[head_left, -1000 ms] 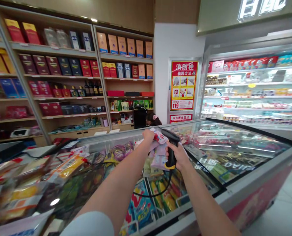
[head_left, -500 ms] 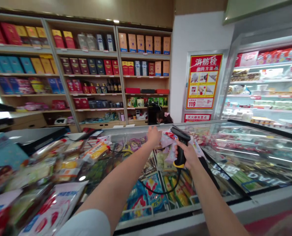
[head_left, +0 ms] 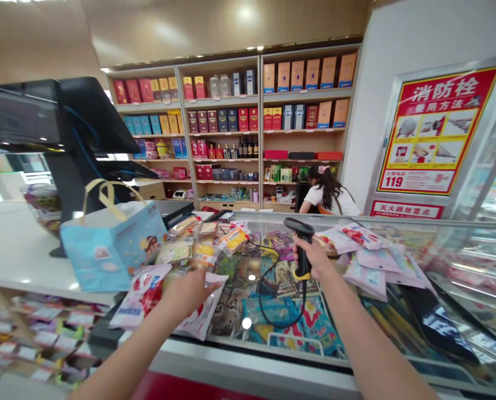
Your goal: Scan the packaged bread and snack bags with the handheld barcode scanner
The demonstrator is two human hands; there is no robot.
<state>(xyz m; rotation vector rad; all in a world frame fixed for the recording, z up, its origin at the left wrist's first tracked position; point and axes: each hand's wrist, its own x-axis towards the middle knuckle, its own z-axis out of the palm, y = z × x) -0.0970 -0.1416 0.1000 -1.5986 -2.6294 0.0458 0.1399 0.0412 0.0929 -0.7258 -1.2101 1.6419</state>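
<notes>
My right hand (head_left: 315, 256) grips the handle of a black and yellow barcode scanner (head_left: 301, 244), held upright above the glass-topped freezer. A black cable (head_left: 261, 300) loops down from its base and runs left across the glass. My left hand (head_left: 192, 294), slightly blurred, is over a white and red snack bag (head_left: 208, 311), its thumb and a finger apart and nothing visibly held. Whether it touches the bag I cannot tell. Beyond it lie several packaged foods, among them an orange and yellow packet (head_left: 233, 240). To the right of the scanner is a pile of pale pink and white packets (head_left: 371, 258).
A light-blue shopping bag (head_left: 112, 244) stands on the white counter (head_left: 18, 244) at left, beside a black checkout monitor (head_left: 93, 114). A person (head_left: 329, 191) in a white top bends behind the freezer. Boxed goods fill the back shelves (head_left: 218, 133).
The view has swung left, bringing in the monitor and blue bag. My left hand has moved from beside the pink packets to the snack bag at left. The scanner stays in my right hand.
</notes>
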